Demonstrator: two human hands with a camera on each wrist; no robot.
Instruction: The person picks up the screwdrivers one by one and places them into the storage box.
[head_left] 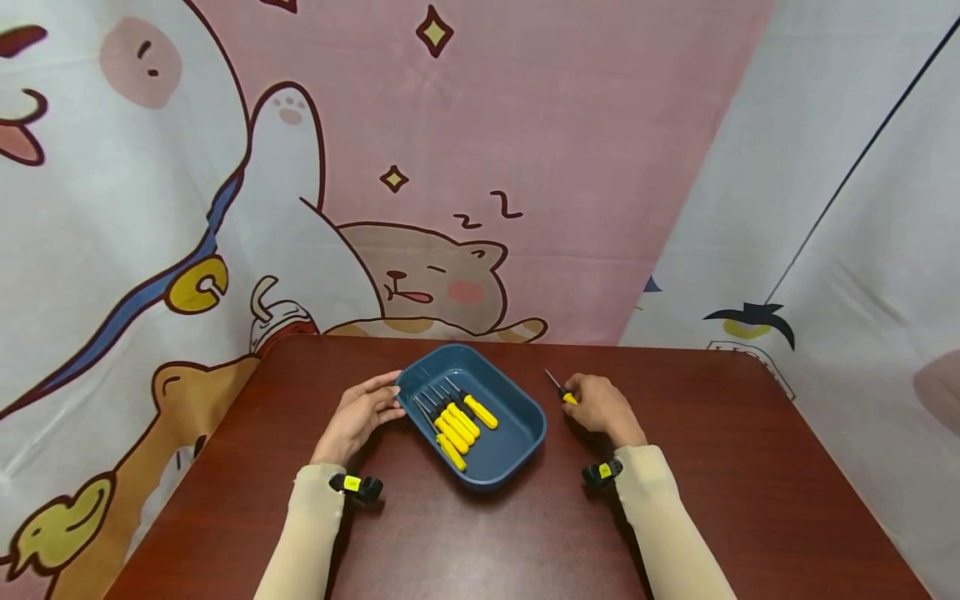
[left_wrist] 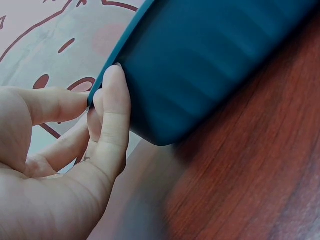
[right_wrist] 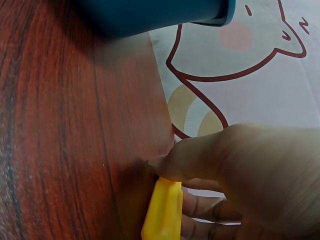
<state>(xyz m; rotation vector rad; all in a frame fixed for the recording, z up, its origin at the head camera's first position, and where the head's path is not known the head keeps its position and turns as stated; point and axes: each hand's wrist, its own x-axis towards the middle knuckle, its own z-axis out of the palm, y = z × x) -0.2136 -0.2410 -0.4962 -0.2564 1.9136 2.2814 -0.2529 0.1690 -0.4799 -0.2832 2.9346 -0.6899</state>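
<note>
A blue rectangular tray (head_left: 513,417) sits turned at an angle on the table, with several yellow-handled screwdrivers (head_left: 456,432) lying side by side in it. At its left corner, my left hand (head_left: 354,419) pinches the rim between thumb and fingers; the left wrist view shows the tray's ribbed outer wall (left_wrist: 200,65) beyond the fingertips. To the right of the tray, my right hand (head_left: 602,407) holds another screwdriver (head_left: 568,397) close over the table, its thin shaft pointing away and to the left. Its yellow handle (right_wrist: 164,210) shows below the thumb in the right wrist view.
The reddish-brown wooden table (head_left: 480,550) extends to both sides and toward me. Behind its far edge hangs a cloth backdrop (head_left: 570,167) with cartoon animals. A small black camera is strapped to each cream sleeve (head_left: 663,500).
</note>
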